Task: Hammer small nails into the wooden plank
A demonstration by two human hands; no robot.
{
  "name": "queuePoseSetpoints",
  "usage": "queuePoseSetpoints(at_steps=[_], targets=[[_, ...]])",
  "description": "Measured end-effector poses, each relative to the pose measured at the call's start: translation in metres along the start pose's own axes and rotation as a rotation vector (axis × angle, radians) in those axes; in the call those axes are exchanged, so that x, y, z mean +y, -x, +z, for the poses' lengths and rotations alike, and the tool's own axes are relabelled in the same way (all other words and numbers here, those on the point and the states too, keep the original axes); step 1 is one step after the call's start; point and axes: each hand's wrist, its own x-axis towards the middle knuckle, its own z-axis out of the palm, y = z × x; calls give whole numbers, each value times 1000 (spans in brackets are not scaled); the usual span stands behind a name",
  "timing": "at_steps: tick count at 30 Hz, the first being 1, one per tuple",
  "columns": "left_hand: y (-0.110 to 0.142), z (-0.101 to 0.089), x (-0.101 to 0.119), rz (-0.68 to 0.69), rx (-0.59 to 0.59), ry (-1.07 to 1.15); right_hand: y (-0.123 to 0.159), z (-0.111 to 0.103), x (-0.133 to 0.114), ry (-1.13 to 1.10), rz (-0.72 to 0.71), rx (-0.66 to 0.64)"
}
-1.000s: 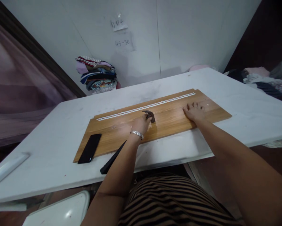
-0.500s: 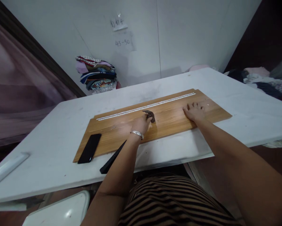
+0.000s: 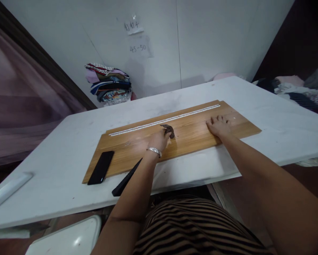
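At the left, the phone (image 3: 100, 168) lies on the near corner of the wooden board (image 3: 192, 129), where a jolt could slide it off and set the thin metal piece (image 3: 127, 144) rolling. My left hand (image 3: 159, 139) is curled round the head of the hammer (image 3: 171, 132) over mid-board; a slack grip could dent the wood. Farther right, my right hand (image 3: 218, 126), fingers spread, seemingly grasping nothing, might skid if I leaned hard.

A person's bare arms (image 3: 137, 191) stretch forward: left hand (image 3: 159, 140) curled in a grip, right hand (image 3: 219, 127) spread palm down.
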Motion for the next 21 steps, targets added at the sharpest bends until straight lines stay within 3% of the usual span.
queuePoseSetpoints(at_steps=[21], targets=[[1, 1, 0, -10, 0, -6, -1, 1, 1, -14, 8, -13]])
